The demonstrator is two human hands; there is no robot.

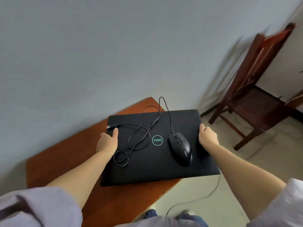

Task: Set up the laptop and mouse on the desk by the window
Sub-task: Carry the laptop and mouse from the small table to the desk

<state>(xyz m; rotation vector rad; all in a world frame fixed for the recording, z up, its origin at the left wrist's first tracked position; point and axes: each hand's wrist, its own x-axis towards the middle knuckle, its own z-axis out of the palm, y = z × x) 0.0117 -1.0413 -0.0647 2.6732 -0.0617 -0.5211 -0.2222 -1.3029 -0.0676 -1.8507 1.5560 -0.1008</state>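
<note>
A closed black laptop (157,167) with a teal round logo lies flat in my grasp above a brown wooden table (65,161). My left hand (107,141) grips its left edge, thumb on the lid. My right hand (208,137) grips its right edge. A black wired mouse (181,149) rests on the lid at the right. Its black cable (139,136) loops across the lid, with the USB plug (109,126) at the laptop's far left corner.
A grey wall (114,46) rises just behind the table. A dark red wooden chair (255,89) stands at the right on the pale tiled floor (205,190). A thin cable (205,196) trails over the floor below the laptop. My feet (167,213) show at the bottom.
</note>
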